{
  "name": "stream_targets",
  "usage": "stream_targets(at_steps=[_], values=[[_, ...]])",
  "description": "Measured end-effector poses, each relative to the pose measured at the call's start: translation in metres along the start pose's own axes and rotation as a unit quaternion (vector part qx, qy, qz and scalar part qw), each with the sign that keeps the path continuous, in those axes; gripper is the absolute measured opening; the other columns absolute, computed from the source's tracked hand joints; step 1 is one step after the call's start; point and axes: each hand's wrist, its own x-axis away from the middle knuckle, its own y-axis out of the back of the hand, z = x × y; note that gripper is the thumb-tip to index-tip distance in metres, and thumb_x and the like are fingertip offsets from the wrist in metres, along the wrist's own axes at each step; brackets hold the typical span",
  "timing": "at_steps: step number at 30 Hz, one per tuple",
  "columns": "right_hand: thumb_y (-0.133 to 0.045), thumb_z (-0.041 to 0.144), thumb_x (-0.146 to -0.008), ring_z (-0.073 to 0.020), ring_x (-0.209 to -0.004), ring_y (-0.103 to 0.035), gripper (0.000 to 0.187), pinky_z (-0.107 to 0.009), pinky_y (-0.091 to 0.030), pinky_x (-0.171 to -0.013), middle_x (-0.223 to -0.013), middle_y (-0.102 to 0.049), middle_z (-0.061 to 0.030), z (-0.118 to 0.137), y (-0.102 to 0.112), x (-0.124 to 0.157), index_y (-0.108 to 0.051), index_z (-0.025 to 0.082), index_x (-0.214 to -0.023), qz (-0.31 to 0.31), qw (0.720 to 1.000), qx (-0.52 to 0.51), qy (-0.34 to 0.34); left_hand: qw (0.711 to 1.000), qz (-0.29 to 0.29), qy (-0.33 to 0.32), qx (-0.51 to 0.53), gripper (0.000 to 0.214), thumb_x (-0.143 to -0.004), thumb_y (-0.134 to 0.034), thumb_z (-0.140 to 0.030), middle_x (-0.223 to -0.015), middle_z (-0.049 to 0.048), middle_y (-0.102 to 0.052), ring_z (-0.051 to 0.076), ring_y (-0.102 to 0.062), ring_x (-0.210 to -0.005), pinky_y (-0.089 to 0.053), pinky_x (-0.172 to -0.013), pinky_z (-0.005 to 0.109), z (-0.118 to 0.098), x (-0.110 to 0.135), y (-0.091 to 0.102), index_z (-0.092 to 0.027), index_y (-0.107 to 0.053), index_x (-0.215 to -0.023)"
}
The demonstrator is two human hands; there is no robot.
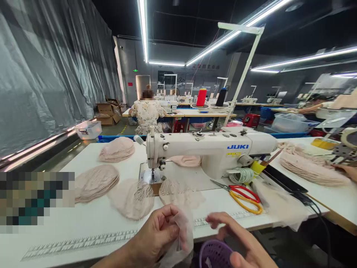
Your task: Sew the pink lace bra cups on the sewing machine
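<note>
A white sewing table [111, 226] is seen from the worker's seat. At its near edge, a thin, see-through strip of material [186, 230] is pinched between the thumb and bent fingers of the left hand [160, 234]. Whether it is joined to the pale fabric piece [182, 197] lying just behind cannot be clearly told. The right hand [237, 238] is held to the right, apart from the strip, its fingers parted and loosely curved, near a purple basket [201, 257] below the table edge. Behind the hands, a white sewing machine [189, 147] is set across the table. Scissors [242, 199] with red and yellow handles are laid to its front right. Two stacks of beige fabric pieces [96, 181] are placed on the left.
</note>
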Motion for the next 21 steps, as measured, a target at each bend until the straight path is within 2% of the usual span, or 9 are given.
stream_targets(at_steps=[3, 5, 7, 11, 13, 15, 17, 19, 21], values=[[-0.056, 0.082, -0.065, -0.0264, -0.121, -0.05, 0.095, -0.037, -0.037, -0.102, -0.133, -0.05, -0.012, 0.008, -0.036, -0.018, -0.039, 0.026, -0.14, 0.131, 0.962, -0.218, -0.103, 0.999, 0.036, 0.009, -0.007, 0.037, -0.075, -0.077, -0.043, -0.066, 0.0036, -0.064, 0.01, -0.056, -0.057, -0.037, -0.056, 0.019, -0.002, 0.027, 0.003, -0.013, -0.055, -0.082], [-0.065, 0.083, -0.054, -0.0247, -0.102, -0.059, 0.097, -0.034, -0.045, -0.089, -0.11, -0.062, -0.0096, 0.013, -0.062, -0.03, -0.049, 0.021, -0.127, 0.18, 0.919, -0.322, -0.137, 0.999, 0.039, -0.01, -0.022, 0.033, -0.08, -0.072, -0.041, -0.067, 0.0047, -0.064, 0.012, -0.057, -0.06, -0.039, -0.059, 0.021, -0.002, 0.045, 0.011, -0.014, -0.054, -0.077], [-0.067, 0.079, -0.057, -0.0156, -0.067, -0.059, 0.075, -0.024, -0.047, -0.063, -0.074, -0.062, -0.0017, 0.016, -0.081, -0.037, -0.058, 0.018, -0.1, 0.19, 0.904, -0.346, -0.166, 0.997, 0.0, -0.034, -0.068, 0.033, -0.084, -0.067, -0.041, -0.068, 0.0056, -0.063, 0.013, -0.057, -0.063, -0.04, -0.062, 0.023, -0.004, 0.065, 0.025, -0.013, -0.054, -0.072], [-0.052, 0.065, -0.084, -0.005, -0.04, -0.031, 0.046, -0.017, -0.024, -0.04, -0.052, -0.045, 0.0074, 0.019, -0.094, -0.04, -0.047, 0.02, -0.075, 0.189, 0.924, -0.282, -0.175, 0.979, -0.07, 0.01, -0.192, 0.03, -0.083, -0.068, -0.04, -0.075, 0.0044, -0.061, 0.013, -0.056, -0.069, -0.039, -0.064, 0.022, -0.007, 0.104, 0.052, -0.013, -0.057, -0.075], [-0.049, 0.058, -0.089, -0.0065, -0.044, -0.032, 0.041, -0.018, -0.025, -0.042, -0.053, -0.045, 0.0067, 0.022, -0.094, -0.041, -0.05, 0.019, -0.075, 0.193, 0.942, -0.226, -0.157, 0.974, -0.033, 0.064, -0.213, 0.039, -0.078, -0.071, -0.042, -0.096, 0.0067, -0.062, 0.019, -0.059, -0.087, -0.042, -0.073, 0.025, -0.006, 0.111, 0.058, -0.016, -0.059, -0.104], [-0.05, 0.051, -0.091, -0.009, -0.052, -0.039, 0.037, -0.02, -0.03, -0.05, -0.057, -0.049, 0.0045, 0.026, -0.096, -0.044, -0.053, 0.018, -0.073, 0.196, 0.959, -0.163, -0.126, 0.971, 0.009, 0.082, -0.223, 0.074, -0.073, -0.075, -0.04, -0.119, 0.0099, -0.056, 0.026, -0.054, -0.11, -0.04, -0.091, 0.034, -0.002, 0.106, 0.055, -0.02, -0.041, -0.135], [-0.05, 0.042, -0.092, -0.0114, -0.059, -0.046, 0.031, -0.023, -0.034, -0.058, -0.063, -0.055, 0.0024, 0.031, -0.099, -0.049, -0.057, 0.019, -0.074, 0.201, 0.969, -0.108, -0.099, 0.967, 0.014, 0.063, -0.245, 0.093, -0.065, -0.08, -0.031, -0.129, 0.0098, -0.05, 0.028, -0.044, -0.122, -0.032, -0.102, 0.036, 0.004, 0.093, 0.048, -0.021, -0.031, -0.143], [-0.047, 0.036, -0.093, -0.0135, -0.065, -0.052, 0.023, -0.024, -0.036, -0.064, -0.07, -0.061, 0.0012, 0.033, -0.1, -0.051, -0.059, 0.02, -0.081, 0.212, 0.971, -0.065, -0.085, 0.964, -0.027, 0.048, -0.259, 0.08, -0.061, -0.08, -0.022, -0.122, 0.0075, -0.054, 0.026, -0.047, -0.117, -0.034, -0.1, 0.033, 0.012, 0.077, 0.039, -0.018, -0.045, -0.133], [-0.044, 0.035, -0.094, -0.0154, -0.07, -0.057, 0.02, -0.025, -0.038, -0.068, -0.076, -0.065, 0.0007, 0.034, -0.101, -0.052, -0.058, 0.022, -0.087, 0.216, 0.973, -0.024, -0.081, 0.961, -0.095, 0.061, -0.252, 0.044, -0.069, -0.072, -0.022, -0.097, 0.0034, -0.06, 0.018, -0.055, -0.092, -0.043, -0.08, 0.025, 0.017, 0.066, 0.033, -0.013, -0.059, -0.11]])
